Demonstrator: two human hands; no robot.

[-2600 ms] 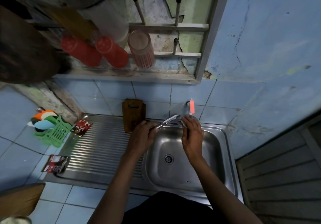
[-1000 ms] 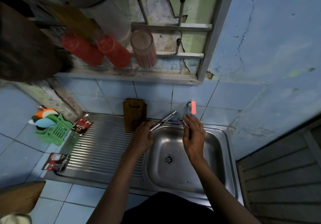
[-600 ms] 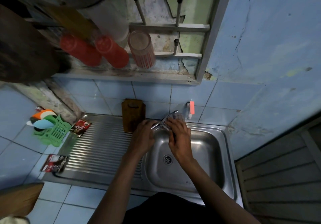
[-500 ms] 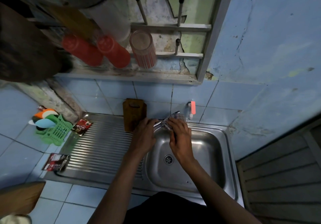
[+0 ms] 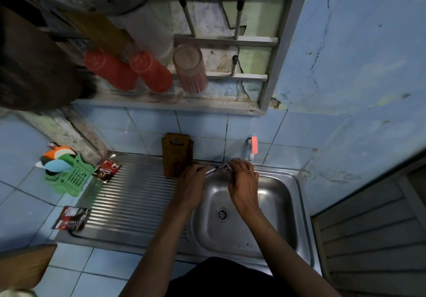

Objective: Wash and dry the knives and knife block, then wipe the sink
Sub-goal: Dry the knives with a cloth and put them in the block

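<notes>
Here hands (image 5: 242,181) rub crumpled cloth (image 5: 227,166) along slim steel knife (image 5: 211,171).

green basket (image 5: 73,180) — sachets (image 5: 106,171) on drainboard, red cups (image 5: 129,72) racked above

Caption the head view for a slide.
Left hand holds a knife over the sink; right hand rubs it with a cloth.

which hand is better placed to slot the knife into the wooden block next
Left. The left hand grips the knife by its handle, beside the knife block. The right hand holds the cloth around the blade, farther from the block.
</notes>
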